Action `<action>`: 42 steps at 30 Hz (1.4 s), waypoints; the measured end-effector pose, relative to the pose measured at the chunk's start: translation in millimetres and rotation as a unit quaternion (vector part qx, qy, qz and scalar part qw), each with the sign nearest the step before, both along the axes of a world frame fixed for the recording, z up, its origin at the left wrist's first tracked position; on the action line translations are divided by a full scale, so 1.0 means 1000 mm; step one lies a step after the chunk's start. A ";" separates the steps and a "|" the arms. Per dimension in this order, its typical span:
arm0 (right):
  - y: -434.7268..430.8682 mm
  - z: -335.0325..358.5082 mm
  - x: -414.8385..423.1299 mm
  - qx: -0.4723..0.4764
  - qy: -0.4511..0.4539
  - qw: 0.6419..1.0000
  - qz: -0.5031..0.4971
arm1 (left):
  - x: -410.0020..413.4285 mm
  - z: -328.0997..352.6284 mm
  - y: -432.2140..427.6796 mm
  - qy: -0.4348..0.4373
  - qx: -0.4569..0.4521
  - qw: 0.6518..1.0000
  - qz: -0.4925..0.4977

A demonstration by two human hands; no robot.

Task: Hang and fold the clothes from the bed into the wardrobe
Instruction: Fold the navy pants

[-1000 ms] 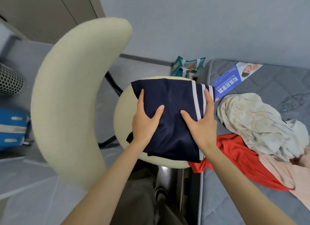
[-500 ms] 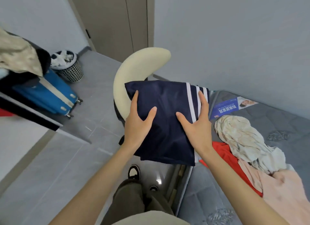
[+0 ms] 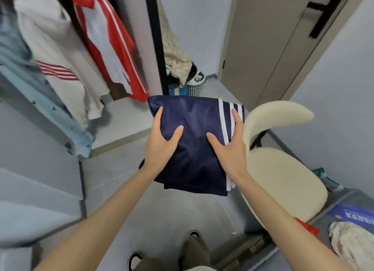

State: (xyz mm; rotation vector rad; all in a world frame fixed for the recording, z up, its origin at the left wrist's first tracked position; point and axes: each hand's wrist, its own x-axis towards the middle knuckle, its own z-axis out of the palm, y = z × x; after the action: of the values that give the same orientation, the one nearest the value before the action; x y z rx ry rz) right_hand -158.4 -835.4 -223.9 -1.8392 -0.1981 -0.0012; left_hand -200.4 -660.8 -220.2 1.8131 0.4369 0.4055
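— Where is the folded navy garment [image 3: 194, 145]?

— In the air over the grey floor, between the open wardrobe [image 3: 121, 125] on the left and the cream chair [image 3: 283, 179] on the right, touching neither.

— Which way does it run?

— Its long axis runs straight away from the person, with the far edge towards the mesh basket [image 3: 193, 88]. The white stripes lie along its right side, following that same axis. It is held nearly flat, and the near end sags a little.

— And the grip?

— The left hand [image 3: 162, 147] clasps the left edge and the right hand [image 3: 230, 149] the right. Both thumbs are spread on top.

— What can't be made out?

— Most fingers are under the cloth. The left wrist covers the near left corner. Whether it is trousers or a jacket cannot be told. The hanging red-and-white jacket [image 3: 109, 48] and light blue shirt [image 3: 30, 78] are blurred, their tops cut off by the frame. Only a corner of the bed [image 3: 342, 200] shows at lower right.
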 end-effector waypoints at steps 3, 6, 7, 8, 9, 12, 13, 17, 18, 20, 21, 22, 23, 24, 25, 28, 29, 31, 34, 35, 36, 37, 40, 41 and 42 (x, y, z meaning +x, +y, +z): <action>0.066 0.013 -0.011 0.002 -0.004 0.997 0.075 | -0.038 0.016 0.058 -0.018 0.004 0.997 0.070; 0.135 0.027 -0.031 0.023 -0.014 0.989 0.146 | -0.080 0.033 0.117 -0.028 0.017 0.990 0.135; 0.158 0.031 -0.038 0.031 -0.017 0.986 0.165 | -0.094 0.038 0.136 -0.028 0.022 0.987 0.154; 0.181 0.037 -0.046 0.038 -0.020 0.982 0.182 | -0.108 0.044 0.155 -0.026 0.024 0.985 0.172; 0.203 0.043 -0.054 0.045 -0.023 0.979 0.198 | -0.121 0.050 0.174 -0.029 0.027 0.981 0.188; 0.265 0.062 -0.074 0.063 -0.038 0.968 0.239 | -0.154 0.072 0.229 -0.042 0.042 0.973 0.221; 0.284 0.069 -0.079 0.067 -0.043 0.965 0.250 | -0.164 0.082 0.247 -0.047 0.049 0.972 0.226; 0.356 0.106 -0.090 0.090 -0.065 0.956 0.271 | -0.186 0.125 0.316 -0.072 0.078 0.966 0.235; 0.372 0.118 -0.091 0.097 -0.075 0.954 0.274 | -0.189 0.138 0.331 -0.077 0.087 0.965 0.234; 0.401 0.143 -0.089 0.105 -0.098 0.949 0.282 | -0.192 0.164 0.358 -0.093 0.102 0.963 0.230; 0.414 0.157 -0.087 0.110 -0.106 0.946 0.285 | -0.192 0.178 0.370 -0.104 0.107 0.962 0.230; 0.426 0.170 -0.084 0.114 -0.112 0.944 0.288 | -0.191 0.191 0.381 -0.115 0.113 0.959 0.231; 0.438 0.184 -0.080 0.118 -0.122 0.942 0.290 | -0.189 0.205 0.392 -0.127 0.120 0.957 0.233; 0.449 0.198 -0.075 0.121 -0.131 0.940 0.290 | -0.186 0.219 0.403 -0.137 0.126 0.954 0.235; 0.460 0.212 -0.070 0.125 -0.139 0.938 0.290 | -0.182 0.233 0.414 -0.147 0.131 0.951 0.237; 0.493 0.253 -0.049 0.144 -0.159 0.931 0.294 | -0.163 0.272 0.448 -0.171 0.143 0.945 0.238; 0.503 0.266 -0.040 0.153 -0.162 0.929 0.296 | -0.155 0.284 0.459 -0.177 0.146 0.944 0.238; 0.524 0.290 -0.020 0.165 -0.167 0.926 0.296 | -0.136 0.307 0.482 -0.188 0.147 0.942 0.238; 0.556 0.320 0.016 0.175 -0.172 0.923 0.296 | -0.102 0.334 0.516 -0.200 0.156 0.937 0.239; 0.568 0.328 0.029 0.178 -0.174 0.922 0.297 | -0.089 0.341 0.528 -0.204 0.158 0.936 0.239; 0.579 0.335 0.042 0.179 -0.178 0.920 0.298 | -0.075 0.347 0.539 -0.209 0.156 0.936 0.237; 0.590 0.342 0.056 0.180 -0.182 0.920 0.297 | -0.061 0.354 0.550 -0.215 0.152 0.936 0.234; 0.624 0.361 0.101 0.201 -0.183 0.914 0.301 | -0.017 0.372 0.584 -0.232 0.139 0.934 0.231; 0.635 0.368 0.116 0.206 -0.185 0.911 0.306 | -0.003 0.379 0.595 -0.236 0.138 0.933 0.234; 0.647 0.375 0.131 0.208 -0.188 0.908 0.311 | 0.011 0.385 0.607 -0.240 0.138 0.932 0.235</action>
State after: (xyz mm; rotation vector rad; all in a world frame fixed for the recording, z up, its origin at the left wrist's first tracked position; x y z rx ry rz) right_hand -27.0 -188.3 151.5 -1.2707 -0.9764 0.0434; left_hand -189.8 -54.3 165.1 1.7821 0.4820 1.2680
